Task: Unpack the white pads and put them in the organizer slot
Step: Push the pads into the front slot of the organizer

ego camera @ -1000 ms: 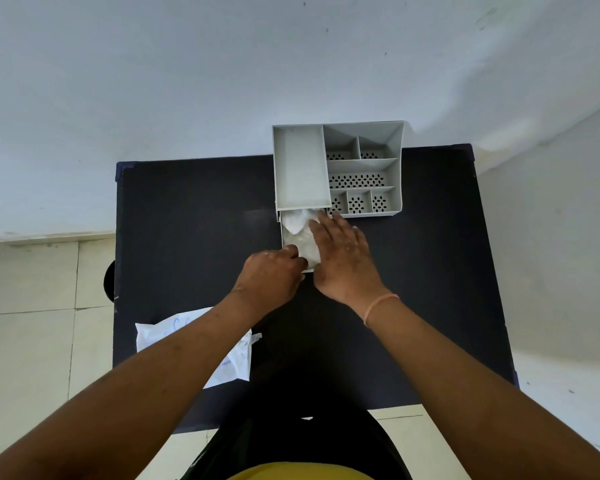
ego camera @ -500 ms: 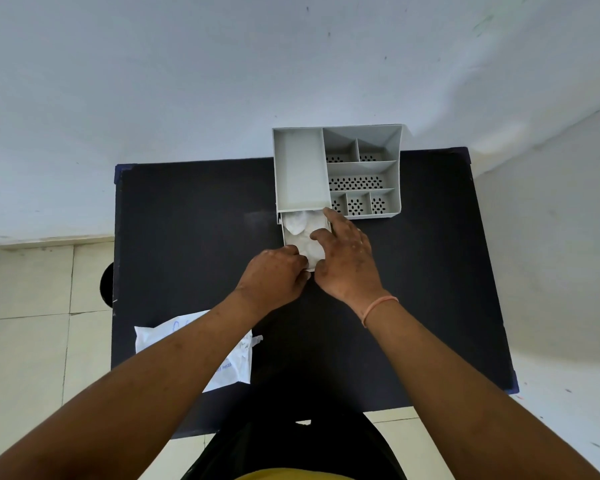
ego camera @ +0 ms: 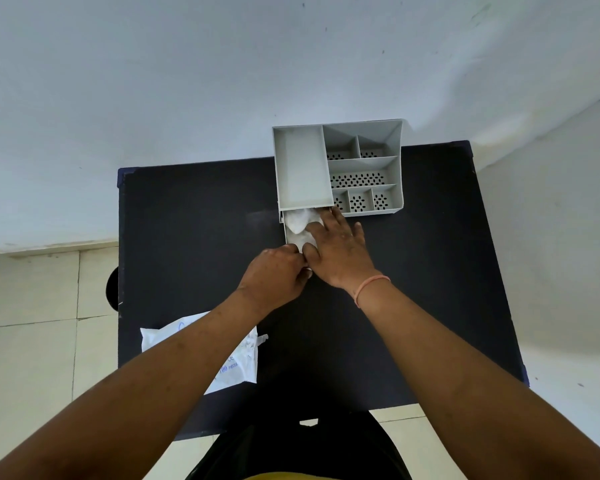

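A grey organizer (ego camera: 302,168) stands at the table's far edge, with its small drawer (ego camera: 285,233) pulled out toward me at the front left. White pads (ego camera: 298,220) fill the drawer. My right hand (ego camera: 340,251) lies flat on the pads, its fingers spread and reaching to the organizer's front wall. My left hand (ego camera: 274,275) is curled around the drawer's near end and hides it. The two thumbs touch there.
The white pad bag (ego camera: 243,358) lies crumpled at the near left of the black table (ego camera: 194,220), partly under my left forearm. The organizer's perforated compartments (ego camera: 359,180) on the right hold nothing. A white wall rises behind the table, and tiled floor lies to the left.
My right hand's fingers have shifted slightly on the pads, first drawing in and then spreading again. My left hand has stayed at the drawer's near end.
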{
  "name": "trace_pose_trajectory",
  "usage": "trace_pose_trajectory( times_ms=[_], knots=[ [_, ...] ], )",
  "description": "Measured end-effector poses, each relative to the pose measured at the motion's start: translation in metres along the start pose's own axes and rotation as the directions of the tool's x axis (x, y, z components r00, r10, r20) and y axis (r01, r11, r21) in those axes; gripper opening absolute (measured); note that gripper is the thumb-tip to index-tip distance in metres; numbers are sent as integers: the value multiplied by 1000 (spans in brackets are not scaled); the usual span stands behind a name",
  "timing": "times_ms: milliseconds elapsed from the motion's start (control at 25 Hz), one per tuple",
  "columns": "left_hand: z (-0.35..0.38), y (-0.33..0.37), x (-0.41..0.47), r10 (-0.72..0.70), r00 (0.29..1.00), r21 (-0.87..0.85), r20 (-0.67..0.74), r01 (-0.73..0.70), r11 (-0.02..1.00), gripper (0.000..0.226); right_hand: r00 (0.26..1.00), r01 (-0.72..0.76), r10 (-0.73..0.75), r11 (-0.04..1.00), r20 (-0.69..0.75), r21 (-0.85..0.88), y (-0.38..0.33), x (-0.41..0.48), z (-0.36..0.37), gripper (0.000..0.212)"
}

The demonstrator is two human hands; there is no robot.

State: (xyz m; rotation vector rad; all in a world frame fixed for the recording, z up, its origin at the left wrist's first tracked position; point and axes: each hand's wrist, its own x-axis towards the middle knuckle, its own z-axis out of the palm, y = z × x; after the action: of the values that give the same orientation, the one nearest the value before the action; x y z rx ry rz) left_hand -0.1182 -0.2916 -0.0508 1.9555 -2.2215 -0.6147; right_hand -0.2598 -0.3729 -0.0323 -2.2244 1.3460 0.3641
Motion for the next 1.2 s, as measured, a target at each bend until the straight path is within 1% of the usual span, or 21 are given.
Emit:
trace_pose_trajectory(
  times_ms=[80, 120, 200, 240, 320, 360, 440, 480, 520, 600, 640, 680, 760, 800, 840, 880, 920, 960, 1040, 1120, 1200],
  knots=[
    [0, -1, 0, 6, 1000, -18, -19, -6, 1000, 25, 998, 14, -16, 999, 54, 28, 4, 6, -3, 51],
    [0, -1, 1, 5, 1000, -27, -24, -6, 1000, 25, 999, 23, -27, 996, 40, 91, 7, 6, -4, 50],
    [0, 0, 0, -16, 999, -51, -38, 14, 999, 25, 994, 46, -17, 962, -109, 269, 12, -3, -5, 45],
    [-1, 0, -2, -38, 998, -71, -53, 34, 997, 24, 979, 49, 23, 939, -205, 341, 14, -13, -4, 44],
    [0, 1, -4, -96, 992, -121, -79, 86, 989, 24, 936, 42, 94, 928, -339, 371, 19, -37, 1, 47],
    [0, 0, -4, -128, 988, -147, -88, 114, 983, 24, 932, 23, 109, 933, -345, 358, 22, -46, 5, 49],
    [-2, -1, -1, -209, 971, -227, -115, 179, 957, 23, 950, -67, 187, 903, -248, 424, 24, -50, 16, 49],
    [-3, -2, 2, -274, 954, -285, -118, 232, 930, 23, 945, -128, 266, 838, -193, 530, 23, -45, 17, 44],
    [-5, -2, 5, -358, 928, -355, -102, 302, 885, 23, 922, -192, 366, 717, -128, 670, 22, -37, 17, 37],
    [-5, -3, 13, -541, 841, -508, -32, 452, 733, 24, 856, -280, 511, 339, 74, 898, 16, -16, 10, 26],
    [-5, -5, 17, -623, 782, -595, 13, 507, 624, 24, 834, -288, 524, 149, 172, 946, 12, -7, 5, 26],
    [-5, -6, 22, -696, 716, -693, 62, 533, 486, 23, 826, -280, 508, -3, 242, 960, 8, 2, -1, 27],
    [-10, -7, 33, -786, 587, -868, 197, 476, 138, 21, 811, -245, 493, -205, 317, 947, 3, 17, -11, 29],
    [-15, -7, 39, -787, 550, -911, 279, 412, -35, 20, 799, -227, 498, -271, 338, 935, 2, 22, -16, 29],
    [-21, -6, 45, -772, 533, -921, 346, 350, -171, 19, 787, -207, 505, -324, 354, 923, 1, 28, -20, 30],
    [-26, -6, 50, -760, 520, -915, 390, 308, -259, 19, 778, -187, 514, -362, 362, 913, 1, 32, -23, 30],
    [-30, -5, 54, -752, 509, -906, 419, 283, -313, 18, 772, -181, 526, -359, 358, 916, 1, 35, -24, 30],
    [-33, -5, 58, -749, 497, -898, 438, 271, -346, 16, 763, -194, 552, -302, 337, 933, 2, 38, -23, 28],
    [-33, -7, 62, -748, 469, -882, 470, 275, -382, 12, 752, -243, 623, -43, 216, 969, 5, 40, -15, 25],
    [-31, -11, 62, -741, 458, -870, 491, 308, -386, 11, 762, -237, 647, 228, 35, 944, 8, 36, -5, 19],
    [-28, -13, 59, -729, 462, -859, 505, 349, -375, 12, 791, -178, 602, 395, -107, 901, 9, 26, 0, 15]
  ],
)
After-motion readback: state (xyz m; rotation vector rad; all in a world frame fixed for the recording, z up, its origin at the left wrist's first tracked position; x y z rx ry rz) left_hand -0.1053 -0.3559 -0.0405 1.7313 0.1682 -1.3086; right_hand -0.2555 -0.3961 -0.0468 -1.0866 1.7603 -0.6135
